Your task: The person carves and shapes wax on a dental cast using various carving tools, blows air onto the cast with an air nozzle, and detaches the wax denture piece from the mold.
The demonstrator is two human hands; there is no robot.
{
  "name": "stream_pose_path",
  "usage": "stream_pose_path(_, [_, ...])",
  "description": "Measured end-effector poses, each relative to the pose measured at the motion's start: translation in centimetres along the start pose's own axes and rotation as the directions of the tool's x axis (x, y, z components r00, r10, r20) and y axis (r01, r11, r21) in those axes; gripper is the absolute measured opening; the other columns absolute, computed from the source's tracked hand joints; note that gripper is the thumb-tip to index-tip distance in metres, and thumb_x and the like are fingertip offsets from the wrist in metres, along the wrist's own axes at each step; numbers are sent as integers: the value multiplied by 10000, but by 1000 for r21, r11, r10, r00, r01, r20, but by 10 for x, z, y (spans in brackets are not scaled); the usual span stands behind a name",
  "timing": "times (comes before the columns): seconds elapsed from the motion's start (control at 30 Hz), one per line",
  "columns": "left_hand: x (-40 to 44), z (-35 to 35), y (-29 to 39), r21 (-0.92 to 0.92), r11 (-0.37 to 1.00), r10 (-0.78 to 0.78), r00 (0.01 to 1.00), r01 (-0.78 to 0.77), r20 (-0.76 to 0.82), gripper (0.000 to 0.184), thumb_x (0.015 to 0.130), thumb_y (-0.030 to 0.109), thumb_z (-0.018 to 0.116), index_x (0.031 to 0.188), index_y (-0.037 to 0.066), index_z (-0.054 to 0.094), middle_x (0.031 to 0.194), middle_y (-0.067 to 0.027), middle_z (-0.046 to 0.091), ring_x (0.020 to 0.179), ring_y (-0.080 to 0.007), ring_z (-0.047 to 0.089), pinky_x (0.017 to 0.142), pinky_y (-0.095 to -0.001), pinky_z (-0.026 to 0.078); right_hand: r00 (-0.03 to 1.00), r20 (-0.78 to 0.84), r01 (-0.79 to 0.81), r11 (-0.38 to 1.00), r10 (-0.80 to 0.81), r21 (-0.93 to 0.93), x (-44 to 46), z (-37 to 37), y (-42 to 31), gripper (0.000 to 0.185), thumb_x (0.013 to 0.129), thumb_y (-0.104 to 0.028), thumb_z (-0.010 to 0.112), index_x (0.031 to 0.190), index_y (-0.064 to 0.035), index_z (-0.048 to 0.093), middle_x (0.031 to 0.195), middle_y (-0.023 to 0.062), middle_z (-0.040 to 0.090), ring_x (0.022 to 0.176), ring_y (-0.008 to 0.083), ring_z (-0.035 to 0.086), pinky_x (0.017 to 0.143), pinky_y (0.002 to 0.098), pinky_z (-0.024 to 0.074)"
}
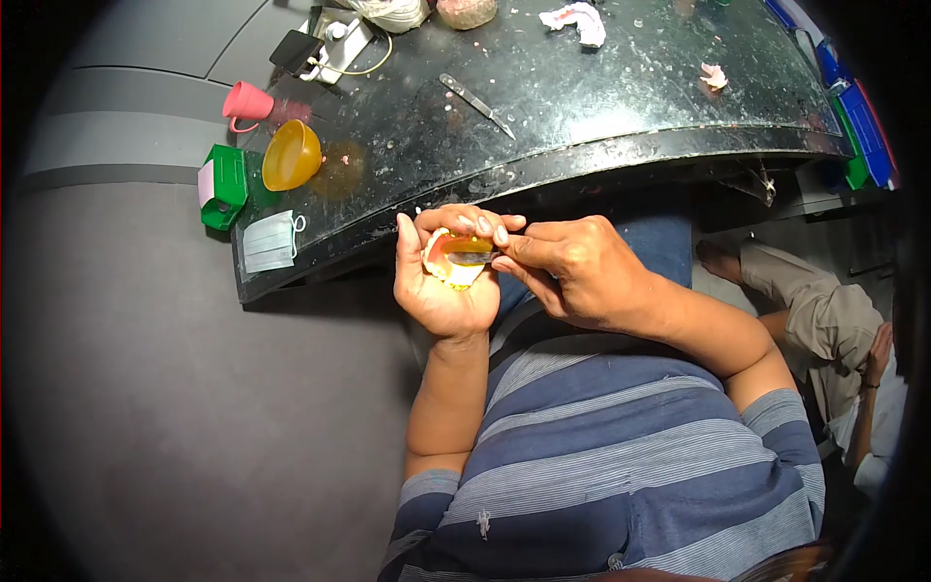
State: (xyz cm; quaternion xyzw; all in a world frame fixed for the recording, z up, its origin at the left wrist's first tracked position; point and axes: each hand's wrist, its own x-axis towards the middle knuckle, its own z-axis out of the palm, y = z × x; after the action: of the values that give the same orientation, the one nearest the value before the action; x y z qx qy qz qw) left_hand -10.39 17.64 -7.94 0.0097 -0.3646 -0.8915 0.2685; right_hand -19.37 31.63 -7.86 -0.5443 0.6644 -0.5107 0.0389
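My left hand (448, 301) is turned palm up below the table's front edge, its fingers curled around a dental cast (468, 277). The cast is cream-coloured with a pink-orange curved part, and strong light washes out some of its detail. From the right, my right hand (587, 267) pinches a small knife (472, 258) between thumb and fingers. Its grey metal blade lies over the middle of the cast; I cannot tell whether it touches. Most of the knife's handle is hidden in my right hand.
On the dark table (407, 136) lie a scalpel (477, 105), a yellow bowl (291, 155), a face mask (269, 242) and a pink-white horseshoe-shaped piece (577, 21). A pink cup (248, 102), green box (225, 184) and power strip (339, 44) stand left. Another person (815, 291) sits at right.
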Motion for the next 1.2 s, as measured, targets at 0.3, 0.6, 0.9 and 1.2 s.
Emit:
stream_pose_path(0.3, [1, 5, -1, 8, 999, 31, 999, -31, -30, 578, 1090, 400, 249, 910, 16, 642, 839, -156, 615, 798, -306, 592, 909, -555, 493, 996, -81, 28, 995, -36, -100, 1, 3, -3, 144, 886, -155, 710, 945, -24, 705, 687, 105, 623, 569, 284, 632, 493, 402, 492])
stream_pose_path(0.6, [-1, 5, -1, -11, 1000, -4, 1000, 4, -2, 564, 1091, 393, 253, 898, 25, 635, 820, -139, 598, 797, -288, 582, 914, -544, 486, 995, -59, 81, 996, -78, 43, 1, 4, 8, 133, 867, -131, 732, 944, -23, 721, 685, 118, 628, 564, 299, 626, 487, 400, 489])
stream_pose_path(0.9, [-1, 7, -2, -17, 999, -33, 999, 33, -5, 540, 1088, 371, 266, 886, 26, 629, 807, -132, 587, 775, -283, 573, 899, -520, 473, 997, -30, 68, 996, -66, 55, 1, 2, 11, 131, 844, -104, 738, 951, -29, 731, 685, 138, 631, 574, 324, 626, 509, 413, 492])
stream_pose_path(1.2, [-1, 8, -2, -31, 999, -42, 999, 42, 4, 524, 1084, 353, 278, 875, 26, 631, 792, -132, 585, 752, -280, 567, 887, -496, 451, 998, 4, 56, 995, -56, 86, 4, -2, 8, 84, 832, -68, 724, 888, -6, 737, 693, 170, 653, 608, 339, 645, 546, 415, 520])
